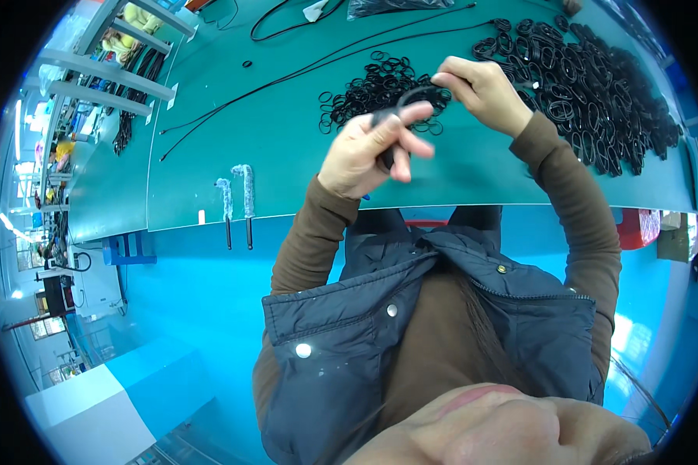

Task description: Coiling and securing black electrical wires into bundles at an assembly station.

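Note:
My left hand [358, 155], its fingers partly bent and blurred, holds a black cable [388, 158] bundled against the palm; most of the bundle is hidden by the fingers. A dark strand rises from it toward my right hand [482, 91], whose thumb and forefinger are pinched together at the strand's far end. Whether that end is cable or a stretched band, I cannot tell. Just behind both hands lies a loose heap of small black rubber rings [376, 87]. A large pile of coiled black cables [578, 89] spreads over the table to the right of my right hand.
Two long black cables [302, 71] stretch across the green table [186, 167]. Two hooked tools [245, 190] wrapped in clear plastic hang over the front edge at left. Grey rack bars [120, 93] stand at far left. A red container [640, 229] is below the table at right.

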Demonstrator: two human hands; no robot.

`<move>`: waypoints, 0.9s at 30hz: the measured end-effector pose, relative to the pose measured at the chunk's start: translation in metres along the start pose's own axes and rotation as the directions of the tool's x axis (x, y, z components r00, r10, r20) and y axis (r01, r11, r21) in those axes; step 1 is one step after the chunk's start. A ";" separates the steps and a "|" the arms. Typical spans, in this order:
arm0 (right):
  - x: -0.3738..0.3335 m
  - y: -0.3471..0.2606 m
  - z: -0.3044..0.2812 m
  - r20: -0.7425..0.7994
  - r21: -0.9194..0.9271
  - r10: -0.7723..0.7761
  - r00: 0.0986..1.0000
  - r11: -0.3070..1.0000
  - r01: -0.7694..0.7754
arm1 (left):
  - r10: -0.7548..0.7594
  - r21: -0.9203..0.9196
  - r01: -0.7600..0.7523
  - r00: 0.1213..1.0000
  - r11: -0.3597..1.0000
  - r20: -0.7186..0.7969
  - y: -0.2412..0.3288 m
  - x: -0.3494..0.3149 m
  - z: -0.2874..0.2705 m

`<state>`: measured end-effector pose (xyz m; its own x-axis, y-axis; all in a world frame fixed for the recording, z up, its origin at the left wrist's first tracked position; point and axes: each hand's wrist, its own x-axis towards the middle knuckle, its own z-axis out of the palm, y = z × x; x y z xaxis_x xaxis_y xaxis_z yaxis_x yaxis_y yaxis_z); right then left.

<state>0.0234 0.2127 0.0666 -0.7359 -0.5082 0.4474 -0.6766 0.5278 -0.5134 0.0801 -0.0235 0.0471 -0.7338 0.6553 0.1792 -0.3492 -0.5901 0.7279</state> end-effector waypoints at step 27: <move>0.010 -0.038 0.035 0.343 0.920 -0.041 0.939 0.219 -0.326 | 0.364 0.592 -0.306 0.931 0.746 0.021 -0.027 0.016 0.004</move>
<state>0.0424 0.1637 0.0651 -0.6548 -0.7316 0.1899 0.1147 -0.3445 -0.9317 0.0799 0.0045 0.0328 -0.7980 0.4050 0.4462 0.3087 -0.3612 0.8799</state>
